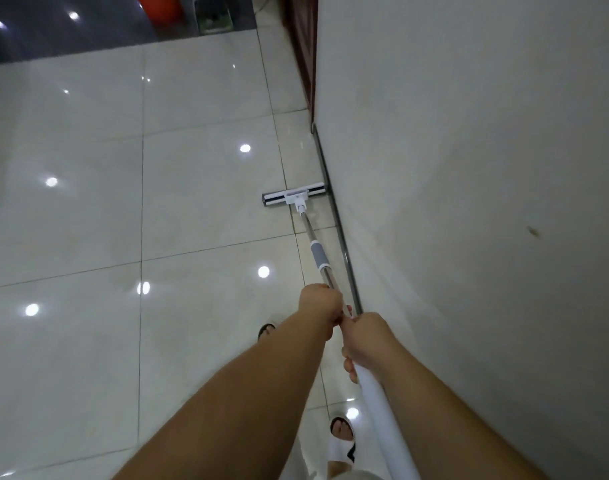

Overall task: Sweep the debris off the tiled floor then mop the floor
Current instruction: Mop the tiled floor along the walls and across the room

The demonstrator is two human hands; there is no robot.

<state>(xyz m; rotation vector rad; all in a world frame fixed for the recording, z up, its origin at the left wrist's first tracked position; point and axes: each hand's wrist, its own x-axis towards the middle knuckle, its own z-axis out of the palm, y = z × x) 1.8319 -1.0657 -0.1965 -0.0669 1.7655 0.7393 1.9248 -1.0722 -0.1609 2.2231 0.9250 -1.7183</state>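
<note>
Both hands (pixel 341 327) grip mop (pixel 294 196); head beyond.

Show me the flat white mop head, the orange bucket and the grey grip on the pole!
flat white mop head (pixel 293 196): head view, its middle bracket.
orange bucket (pixel 159 8): head view, its side.
grey grip (pixel 319 255): head view, mid-sleeve.

Wall (pixel 469 168) crowds the right; open tiled floor (pixel 123 202) lies left

glossy pale tiled floor (pixel 88 209) mirrors ceiling lights; plain white wall (pixel 469 168) right.
</note>
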